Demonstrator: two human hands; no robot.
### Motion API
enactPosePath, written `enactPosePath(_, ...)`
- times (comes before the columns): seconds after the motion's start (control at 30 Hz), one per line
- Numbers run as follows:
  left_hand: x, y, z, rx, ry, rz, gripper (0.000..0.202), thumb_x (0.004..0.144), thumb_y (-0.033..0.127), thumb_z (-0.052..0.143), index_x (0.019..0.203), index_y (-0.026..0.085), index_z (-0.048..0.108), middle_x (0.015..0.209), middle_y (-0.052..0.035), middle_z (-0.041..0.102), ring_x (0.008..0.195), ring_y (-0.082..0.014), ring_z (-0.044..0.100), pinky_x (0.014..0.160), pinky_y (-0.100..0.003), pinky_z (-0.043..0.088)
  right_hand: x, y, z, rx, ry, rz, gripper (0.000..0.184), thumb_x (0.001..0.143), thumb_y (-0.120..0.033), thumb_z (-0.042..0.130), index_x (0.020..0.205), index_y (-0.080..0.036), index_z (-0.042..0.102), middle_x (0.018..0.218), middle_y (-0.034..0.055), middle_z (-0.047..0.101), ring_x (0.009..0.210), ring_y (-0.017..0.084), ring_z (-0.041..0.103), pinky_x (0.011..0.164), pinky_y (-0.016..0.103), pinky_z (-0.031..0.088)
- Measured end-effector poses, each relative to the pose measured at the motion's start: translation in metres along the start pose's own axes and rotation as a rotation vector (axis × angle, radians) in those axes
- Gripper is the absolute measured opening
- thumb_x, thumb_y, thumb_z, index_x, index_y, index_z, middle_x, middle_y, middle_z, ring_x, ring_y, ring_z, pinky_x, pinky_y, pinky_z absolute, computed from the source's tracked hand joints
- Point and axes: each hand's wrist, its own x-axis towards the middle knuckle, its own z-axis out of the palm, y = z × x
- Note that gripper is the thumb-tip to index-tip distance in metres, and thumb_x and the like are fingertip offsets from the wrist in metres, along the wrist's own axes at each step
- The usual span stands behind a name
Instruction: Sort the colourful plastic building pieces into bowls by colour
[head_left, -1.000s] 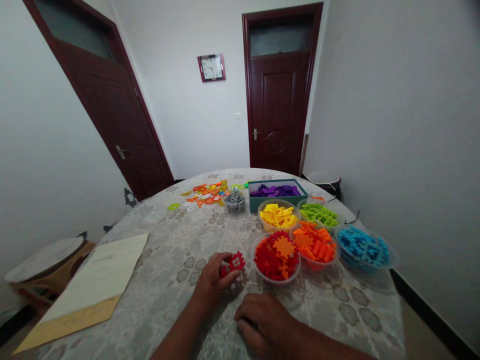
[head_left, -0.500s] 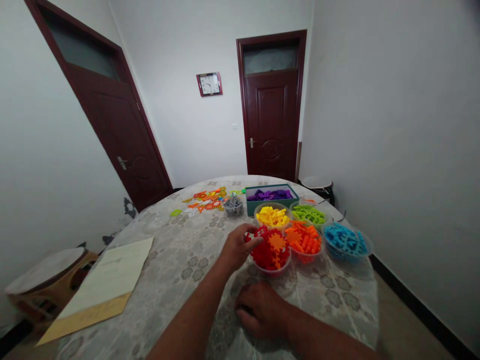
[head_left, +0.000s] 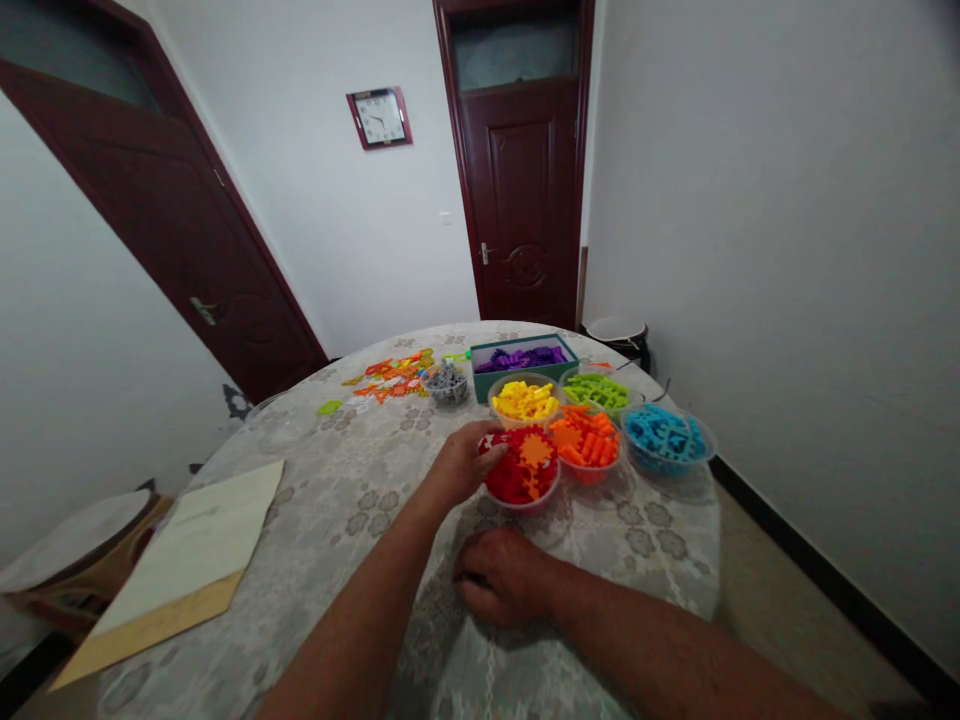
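My left hand (head_left: 466, 462) is at the left edge of a clear bowl (head_left: 525, 507) of red plastic building pieces (head_left: 511, 478). Its thumb and fingers close on a red piece (head_left: 489, 440) there, though the fingers partly hide the grip. An orange gear-shaped piece (head_left: 535, 450) and a smaller orange one lie on top of the red ones. My right hand (head_left: 504, 578) rests on the tablecloth just in front of this bowl, its fingers curled in a loose fist with nothing visible in them.
Bowls of yellow (head_left: 525, 402), orange (head_left: 592, 440), green (head_left: 596, 392), blue (head_left: 666, 437) and grey pieces (head_left: 445, 382) stand around. Behind is a box of purple pieces (head_left: 520, 358). Loose flat pieces (head_left: 397, 375) lie far left; papers (head_left: 184, 545) overlap the left table edge.
The view has shifted, so the table and bowls appear higher and more to the left. My left hand stays at the red bowl; my right hand stays resting on the table.
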Motion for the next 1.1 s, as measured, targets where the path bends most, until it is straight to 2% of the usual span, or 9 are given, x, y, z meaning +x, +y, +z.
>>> enactPosePath(0.13,-0.002,-0.004,-0.001,-0.035,-0.026,-0.037,0.034,0.094,0.041,0.066,0.118,0.021,0.079,0.083,-0.004,0.075,0.077,-0.0197,0.068,0.074,-0.029,0.052,-0.001,0.001,0.002,-0.023,0.011,0.003,0.023,0.083,-0.023,0.062,0.097,-0.018,0.079,0.088,0.0067,0.078,0.077,0.021,0.07,0.071,0.028,0.049)
enactPosePath(0.3,-0.002,0.0,-0.007,-0.212,-0.001,-0.103,0.036,0.089,0.044,0.069,0.113,0.019,0.079,0.094,-0.0059,0.078,0.068,-0.0161,0.064,0.064,-0.027,0.049,-0.002,0.001,0.002,-0.027,0.009,0.005,0.02,0.085,-0.022,0.063,0.098,-0.019,0.078,0.088,0.006,0.077,0.078,0.02,0.069,0.072,0.028,0.048)
enactPosePath(0.4,-0.002,0.005,-0.013,-0.336,0.089,-0.227,0.037,0.086,0.049,0.07,0.105,0.018,0.078,0.094,-0.0061,0.078,0.06,-0.0131,0.059,0.057,-0.026,0.047,-0.002,0.0,0.0,-0.025,0.002,0.008,0.019,0.086,-0.023,0.064,0.098,-0.019,0.077,0.09,0.0061,0.077,0.078,0.02,0.069,0.073,0.029,0.048)
enactPosePath(0.53,-0.005,0.008,-0.013,-0.542,0.272,-0.483,0.039,0.087,0.054,0.065,0.096,0.017,0.072,0.084,-0.0062,0.073,0.055,-0.0118,0.055,0.048,-0.022,0.039,-0.001,-0.001,-0.001,-0.011,0.003,0.004,0.017,0.086,-0.021,0.064,0.096,-0.018,0.077,0.089,0.006,0.077,0.078,0.02,0.069,0.073,0.028,0.049)
enactPosePath(0.63,-0.006,0.009,-0.009,-0.712,0.301,-0.539,0.035,0.084,0.048,0.067,0.096,0.015,0.07,0.081,-0.0058,0.07,0.055,-0.0112,0.055,0.047,-0.022,0.038,-0.001,-0.001,-0.001,-0.013,0.005,-0.003,0.018,0.086,-0.021,0.063,0.097,-0.018,0.077,0.089,0.006,0.078,0.079,0.02,0.07,0.074,0.028,0.049)
enactPosePath(0.73,-0.004,0.013,-0.007,-0.77,0.28,-0.509,0.032,0.075,0.032,0.072,0.101,0.013,0.071,0.085,-0.0062,0.071,0.058,-0.0108,0.057,0.051,-0.023,0.042,-0.001,0.0,-0.001,-0.006,-0.005,0.0,0.02,0.084,-0.019,0.063,0.097,-0.018,0.078,0.091,0.0065,0.079,0.08,0.02,0.071,0.076,0.028,0.051)
enactPosePath(0.83,-0.002,0.022,-0.008,-0.706,0.273,-0.417,0.038,0.069,0.017,0.071,0.107,0.014,0.073,0.098,-0.0092,0.075,0.069,-0.0126,0.063,0.057,-0.023,0.046,0.0,0.0,-0.001,0.024,-0.004,-0.009,0.023,0.083,-0.018,0.062,0.099,-0.018,0.079,0.096,0.0074,0.08,0.084,0.021,0.073,0.078,0.028,0.052)
enactPosePath(1.0,0.002,0.034,-0.008,-0.472,0.102,-0.1,0.042,0.078,0.015,0.067,0.119,0.018,0.073,0.106,-0.0074,0.077,0.082,-0.0163,0.067,0.072,-0.027,0.054,-0.002,-0.003,-0.002,0.007,0.018,0.063,0.028,0.083,-0.022,0.063,0.105,-0.019,0.079,0.095,0.0062,0.08,0.082,0.021,0.073,0.077,0.028,0.052)
enactPosePath(1.1,0.007,0.036,-0.002,-0.338,0.066,0.002,0.036,0.084,0.016,0.065,0.119,0.018,0.073,0.105,-0.0066,0.077,0.087,-0.0174,0.068,0.083,-0.031,0.055,-0.003,-0.005,-0.003,0.004,0.021,0.082,0.029,0.082,-0.022,0.063,0.106,-0.019,0.079,0.094,0.0056,0.08,0.078,0.02,0.073,0.074,0.027,0.051)
